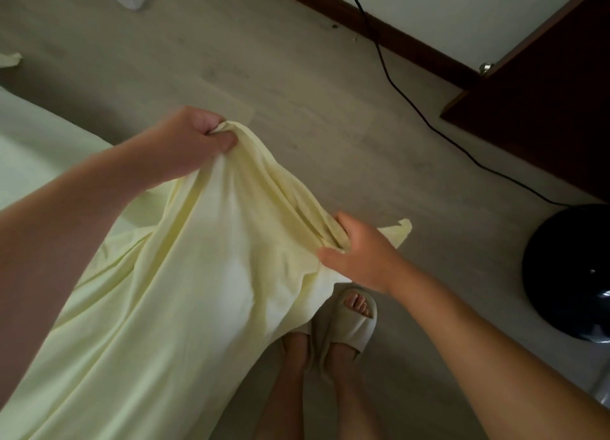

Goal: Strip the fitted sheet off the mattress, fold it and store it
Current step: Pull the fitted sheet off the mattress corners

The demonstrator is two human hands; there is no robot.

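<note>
Pale yellow fitted sheet [198, 274] hung between and below both hands, trailing off past the left forearm. Left hand [194, 139] was fisted on a bunched edge. Right hand [359, 251] gripped the gathered hem, slipper [358, 329] just beneath it.

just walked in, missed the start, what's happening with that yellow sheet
A person stands on the floor in slippers, holding a pale yellow sheet up with both hands. The left hand grips a bunched part of its edge higher up, and the right hand grips a gathered part lower down. The rest hangs loose and trails off to the left. It is not folded yet.
</note>
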